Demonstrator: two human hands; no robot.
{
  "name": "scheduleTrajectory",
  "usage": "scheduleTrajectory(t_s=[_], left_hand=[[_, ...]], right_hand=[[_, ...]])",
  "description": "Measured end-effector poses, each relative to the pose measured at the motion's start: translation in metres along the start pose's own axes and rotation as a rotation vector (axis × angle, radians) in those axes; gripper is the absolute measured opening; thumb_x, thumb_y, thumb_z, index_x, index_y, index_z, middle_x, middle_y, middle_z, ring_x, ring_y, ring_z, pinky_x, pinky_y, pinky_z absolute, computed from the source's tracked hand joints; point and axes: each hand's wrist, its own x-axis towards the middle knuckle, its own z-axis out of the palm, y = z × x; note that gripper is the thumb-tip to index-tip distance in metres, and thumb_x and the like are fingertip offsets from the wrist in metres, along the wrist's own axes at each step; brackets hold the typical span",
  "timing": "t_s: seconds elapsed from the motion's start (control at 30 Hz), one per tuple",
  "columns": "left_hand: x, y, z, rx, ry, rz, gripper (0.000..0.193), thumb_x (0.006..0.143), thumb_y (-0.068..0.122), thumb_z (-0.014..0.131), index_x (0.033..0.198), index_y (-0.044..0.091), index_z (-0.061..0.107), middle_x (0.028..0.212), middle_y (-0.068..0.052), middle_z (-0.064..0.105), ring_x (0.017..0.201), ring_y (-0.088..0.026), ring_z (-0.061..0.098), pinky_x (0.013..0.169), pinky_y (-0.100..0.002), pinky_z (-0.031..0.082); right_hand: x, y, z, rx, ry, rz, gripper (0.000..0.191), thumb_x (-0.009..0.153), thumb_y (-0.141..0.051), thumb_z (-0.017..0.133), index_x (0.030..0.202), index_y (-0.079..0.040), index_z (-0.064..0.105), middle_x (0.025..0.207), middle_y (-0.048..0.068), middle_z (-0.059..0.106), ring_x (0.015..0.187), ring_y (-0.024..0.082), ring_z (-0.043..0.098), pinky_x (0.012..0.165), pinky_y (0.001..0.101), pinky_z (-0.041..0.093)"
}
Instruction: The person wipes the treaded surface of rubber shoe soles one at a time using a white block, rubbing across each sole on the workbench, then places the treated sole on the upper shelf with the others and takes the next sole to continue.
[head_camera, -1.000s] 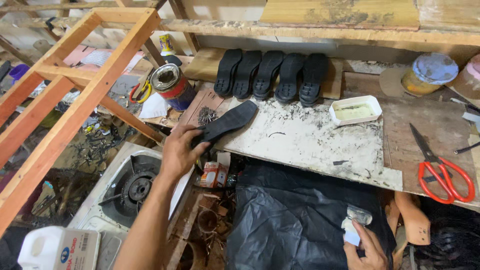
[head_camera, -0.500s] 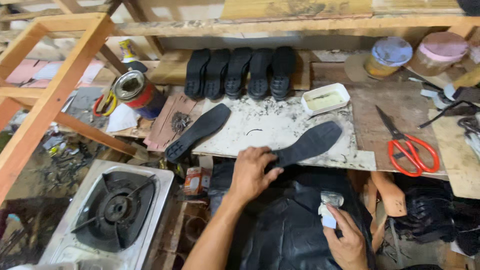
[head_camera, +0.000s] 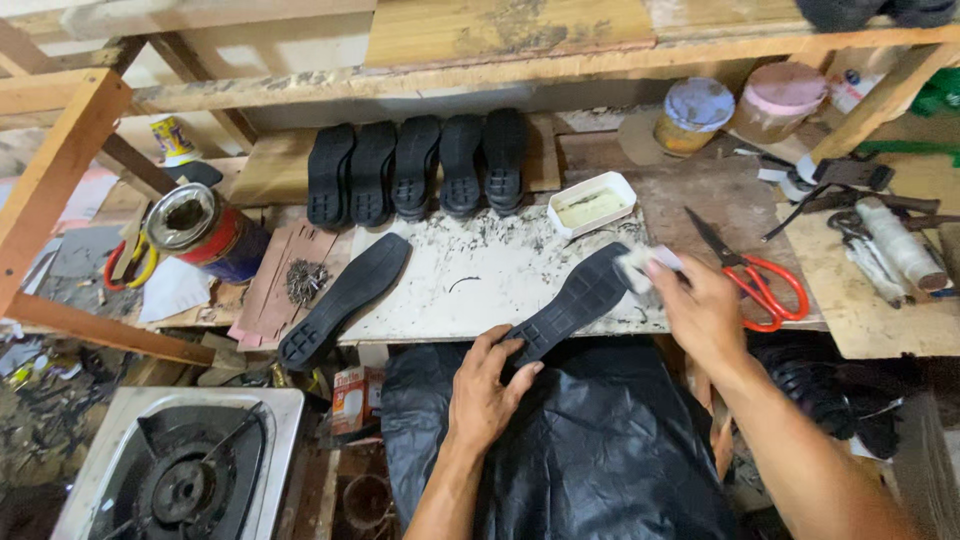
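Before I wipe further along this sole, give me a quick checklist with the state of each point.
1. Left hand steadies the sole's heel end: ok.
2. Right hand presses the white pad on the sole's toe end: ok.
3. Sole rests on the white board, heel end over the edge: ok.
4. Red scissors lie close beside the right hand: not ok.
5. White tray stands apart: ok.
6. Pad wet enough: cannot tell.

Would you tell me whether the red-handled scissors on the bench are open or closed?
Open: the red-handled scissors lie flat, their two handle loops spread apart, just beyond the right hand.
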Motion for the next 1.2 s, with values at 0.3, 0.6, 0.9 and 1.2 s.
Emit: scheduleTrajectory(t_s=[0.3, 0.6, 0.9, 1.2], left_hand=[[0.005, 0.004, -0.014, -0.067, -0.081, -0.124, 0.040, 0.082, 0.025, 0.084, 0.112, 0.002, 0.072, 0.132, -0.014, 0.066, 0.076, -0.026, 0.075, 0.061, -0.034, 0.060], [0.006, -0.003, -0.023, -0.166, -0.067, -0.064, 0.041, 0.082, 0.018, 0.084, 0.117, 0.001, 0.070, 0.137, -0.017, 0.062, 0.099, -0.030, 0.074, 0.064, -0.034, 0.060], [0.015, 0.003, -0.018, -0.171, -0.125, -0.299, 0.041, 0.079, 0.015, 0.082, 0.117, 0.006, 0.070, 0.138, -0.010, 0.064, 0.092, -0.030, 0.076, 0.070, -0.037, 0.060], [0.017, -0.007, -0.025, -0.036, -0.060, -0.129, 0.041, 0.076, 0.020, 0.085, 0.112, 0.004, 0.074, 0.131, -0.010, 0.066, 0.105, -0.034, 0.066, 0.088, -0.042, 0.054]], right_hand=[[-0.001, -0.011, 0.063, -0.247, -0.365, -0.474, 0.027, 0.090, -0.019, 0.070, 0.112, -0.006, 0.075, 0.090, 0.010, 0.071, 0.078, 0.025, 0.069, 0.068, 0.0374, 0.056], [0.073, 0.003, 0.031, -0.430, -0.144, -0.327, 0.027, 0.087, -0.023, 0.072, 0.108, -0.005, 0.075, 0.090, 0.015, 0.070, 0.079, 0.031, 0.069, 0.073, 0.0431, 0.055], [0.144, -0.026, 0.032, -0.462, -0.232, -0.240, 0.028, 0.088, -0.028, 0.072, 0.111, -0.013, 0.076, 0.083, 0.019, 0.072, 0.076, 0.035, 0.070, 0.071, 0.0468, 0.053], [0.177, -0.002, 0.076, -0.639, -0.319, -0.352, 0.027, 0.084, -0.029, 0.075, 0.107, -0.014, 0.078, 0.088, 0.018, 0.074, 0.092, 0.039, 0.070, 0.087, 0.0519, 0.052]])
